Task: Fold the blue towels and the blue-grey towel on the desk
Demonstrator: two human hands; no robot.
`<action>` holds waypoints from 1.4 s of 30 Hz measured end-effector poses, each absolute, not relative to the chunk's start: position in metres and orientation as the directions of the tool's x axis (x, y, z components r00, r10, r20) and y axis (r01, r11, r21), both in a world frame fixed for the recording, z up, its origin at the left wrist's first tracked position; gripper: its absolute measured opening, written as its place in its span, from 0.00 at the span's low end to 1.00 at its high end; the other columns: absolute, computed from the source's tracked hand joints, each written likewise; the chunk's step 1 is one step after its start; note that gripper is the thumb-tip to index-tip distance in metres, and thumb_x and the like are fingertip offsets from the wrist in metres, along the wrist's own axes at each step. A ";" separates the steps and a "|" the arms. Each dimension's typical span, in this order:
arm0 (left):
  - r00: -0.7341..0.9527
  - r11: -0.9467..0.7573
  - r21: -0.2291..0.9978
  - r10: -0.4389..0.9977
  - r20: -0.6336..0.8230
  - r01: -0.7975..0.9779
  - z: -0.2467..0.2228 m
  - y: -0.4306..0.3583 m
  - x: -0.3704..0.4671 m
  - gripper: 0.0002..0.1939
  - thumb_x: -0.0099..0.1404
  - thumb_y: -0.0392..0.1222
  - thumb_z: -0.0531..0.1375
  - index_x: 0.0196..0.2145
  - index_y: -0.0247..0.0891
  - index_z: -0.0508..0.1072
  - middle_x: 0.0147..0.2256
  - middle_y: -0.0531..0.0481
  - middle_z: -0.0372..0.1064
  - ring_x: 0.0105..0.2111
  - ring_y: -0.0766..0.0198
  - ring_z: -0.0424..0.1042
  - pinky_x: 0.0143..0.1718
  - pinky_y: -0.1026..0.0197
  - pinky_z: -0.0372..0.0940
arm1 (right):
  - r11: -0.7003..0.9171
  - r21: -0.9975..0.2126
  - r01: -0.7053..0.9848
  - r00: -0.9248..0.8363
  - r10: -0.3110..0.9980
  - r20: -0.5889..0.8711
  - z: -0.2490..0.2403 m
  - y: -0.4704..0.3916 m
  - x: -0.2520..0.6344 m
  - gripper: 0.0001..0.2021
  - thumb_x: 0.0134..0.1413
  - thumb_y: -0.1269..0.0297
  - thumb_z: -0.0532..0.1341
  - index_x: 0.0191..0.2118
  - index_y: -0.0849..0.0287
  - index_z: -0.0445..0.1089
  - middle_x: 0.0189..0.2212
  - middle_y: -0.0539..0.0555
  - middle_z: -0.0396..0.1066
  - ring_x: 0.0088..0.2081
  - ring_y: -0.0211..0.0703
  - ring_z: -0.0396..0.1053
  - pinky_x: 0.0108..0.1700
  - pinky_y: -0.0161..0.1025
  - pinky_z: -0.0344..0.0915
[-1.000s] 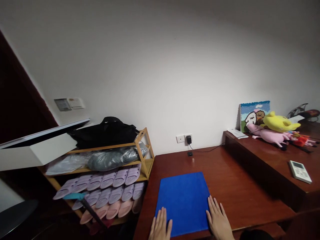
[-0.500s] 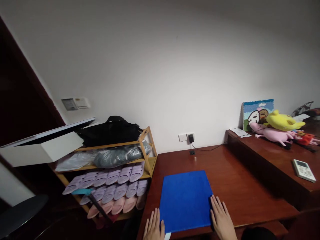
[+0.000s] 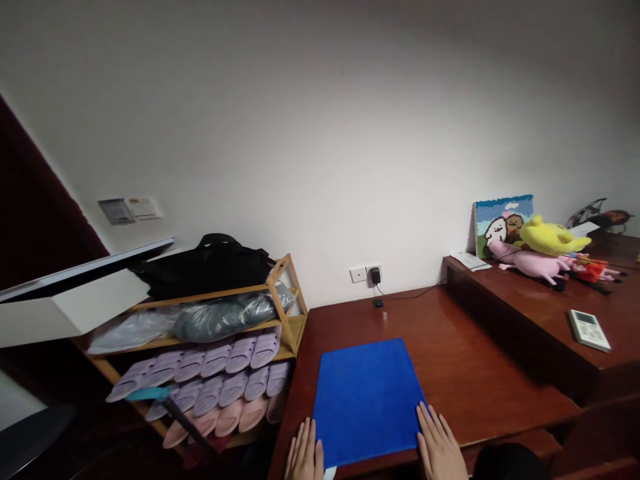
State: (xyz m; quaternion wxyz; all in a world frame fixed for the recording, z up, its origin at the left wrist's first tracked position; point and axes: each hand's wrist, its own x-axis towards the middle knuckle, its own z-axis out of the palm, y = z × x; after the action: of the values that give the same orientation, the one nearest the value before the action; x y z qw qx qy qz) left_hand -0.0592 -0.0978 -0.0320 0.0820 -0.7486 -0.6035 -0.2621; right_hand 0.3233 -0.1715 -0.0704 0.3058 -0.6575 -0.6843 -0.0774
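Observation:
A flat blue square mat or cloth (image 3: 367,400) lies on the reddish-brown table (image 3: 480,373), close to its front edge. My left hand (image 3: 304,453) rests flat by the mat's lower left corner, thumb beside its edge. At the right edge, my right hand (image 3: 440,447) lies palm down, its fingertips touching or just beside the mat. Neither hand holds anything. A small pale piece (image 3: 329,473) sticks out under the mat's lower left corner.
On the left stands a wooden rack (image 3: 295,333) with slippers, wrapped items and a black bag (image 3: 207,263). The raised right shelf holds plush toys (image 3: 545,237), a picture (image 3: 503,223) and a white remote-like device (image 3: 589,330). A plug (image 3: 375,275) sits in the wall socket.
The camera view has shifted, so most of the scene appears slightly further left. Both hands remain flat at the mat's sides.

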 end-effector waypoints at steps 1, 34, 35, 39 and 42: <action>0.164 -0.293 0.192 0.851 0.499 0.937 -0.028 -0.098 -0.049 0.29 0.77 0.46 0.44 0.72 0.47 0.60 0.67 0.52 0.67 0.67 0.54 0.66 0.68 0.47 0.64 | 0.125 -0.293 0.948 0.050 0.850 0.525 -0.071 -0.171 0.323 0.26 0.73 0.52 0.48 0.72 0.47 0.61 0.70 0.48 0.62 0.69 0.53 0.62 0.68 0.50 0.63; 0.099 -0.189 0.148 0.876 0.473 0.971 -0.055 -0.114 -0.036 0.33 0.77 0.54 0.43 0.72 0.39 0.60 0.69 0.46 0.62 0.69 0.51 0.62 0.69 0.45 0.62 | 0.116 -0.572 0.812 0.102 0.937 0.335 -0.032 -0.186 0.329 0.28 0.72 0.47 0.49 0.71 0.47 0.63 0.71 0.50 0.59 0.71 0.55 0.58 0.70 0.54 0.62; 0.090 -0.189 0.151 0.862 0.499 0.970 -0.056 -0.114 -0.034 0.32 0.77 0.53 0.43 0.72 0.39 0.60 0.69 0.47 0.64 0.69 0.51 0.63 0.69 0.45 0.62 | 0.129 -0.618 0.776 0.110 0.936 0.333 -0.022 -0.189 0.339 0.28 0.71 0.47 0.50 0.71 0.46 0.62 0.72 0.50 0.58 0.71 0.53 0.58 0.70 0.52 0.62; 0.073 -0.202 0.164 0.814 0.577 0.966 -0.057 -0.114 -0.031 0.32 0.77 0.51 0.44 0.73 0.39 0.59 0.67 0.45 0.66 0.67 0.49 0.66 0.67 0.44 0.63 | 0.099 -0.675 0.731 0.223 0.901 0.373 0.012 -0.216 0.418 0.28 0.69 0.44 0.51 0.68 0.44 0.68 0.70 0.51 0.63 0.69 0.54 0.62 0.69 0.50 0.63; 0.073 -0.218 0.177 0.803 0.591 0.960 -0.055 -0.113 -0.032 0.32 0.77 0.52 0.44 0.73 0.40 0.57 0.67 0.44 0.68 0.66 0.48 0.67 0.66 0.44 0.64 | -0.008 -0.639 0.770 0.367 0.823 0.433 0.027 -0.266 0.484 0.24 0.64 0.40 0.57 0.59 0.40 0.76 0.62 0.52 0.73 0.63 0.58 0.69 0.64 0.53 0.71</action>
State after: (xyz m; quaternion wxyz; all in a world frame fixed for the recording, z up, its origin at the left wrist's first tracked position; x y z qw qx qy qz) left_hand -0.0318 -0.1129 -0.0555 0.1309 -0.7208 -0.6114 -0.2993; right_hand 0.4837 -0.2665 0.0267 0.4252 -0.7092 -0.5615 0.0316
